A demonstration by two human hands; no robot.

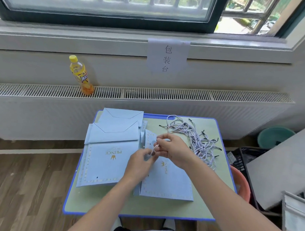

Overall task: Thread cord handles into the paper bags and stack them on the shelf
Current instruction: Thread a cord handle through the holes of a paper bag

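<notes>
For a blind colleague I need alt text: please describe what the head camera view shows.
Two hands, left hand and right hand, pinch a twisted cord over a flat light-blue paper bag on a small blue-edged table. More bags lie to the left, a pile of cords to the right. A yellow bottle stands on the radiator ledge.

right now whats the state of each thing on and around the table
left hand: pinching the cord
right hand: gripping the cord
cord: held taut between both hands
bag under hands: flat
PRINCE bag: flat, unthreaded
cord pile: loose, tangled
orange drink bottle: upright, capped
</notes>
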